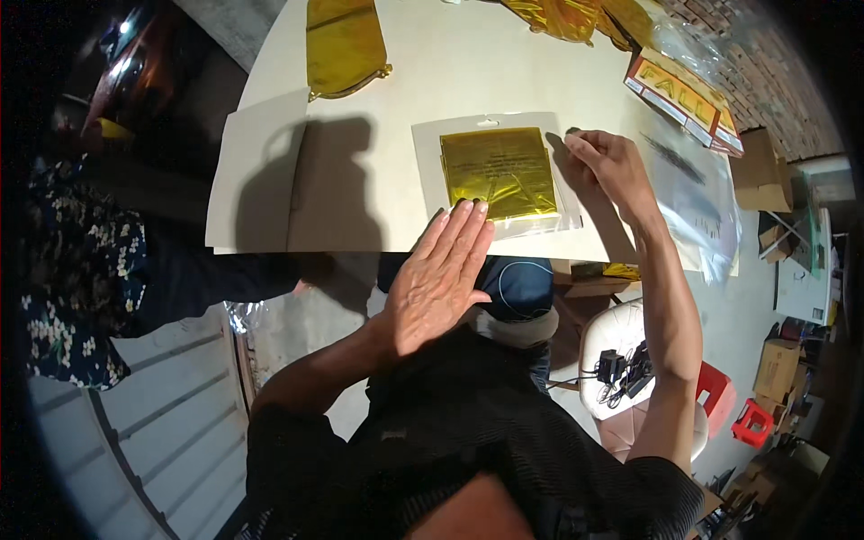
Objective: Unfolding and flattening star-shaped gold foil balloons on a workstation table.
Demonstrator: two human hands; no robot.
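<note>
A folded gold foil piece [499, 171] lies with a pale card in a clear plastic bag [430, 171] near the table's front edge. A hang hole shows at the bag's far end. My left hand [441, 274] is flat, its fingers stretched out and the tips resting on the foil's near edge. Just off the bag's far right corner, my right hand [614, 171] is closed in a pinch between thumb and forefinger. Whatever it may hold is too small or hidden to make out.
Pale card sheets [256, 180] lie at the table's left. Gold foil pieces [346, 45] sit at the far side. On the right are a printed box [684, 99] and clear plastic bags [702, 202]. A person in a floral top [76, 270] is at the left.
</note>
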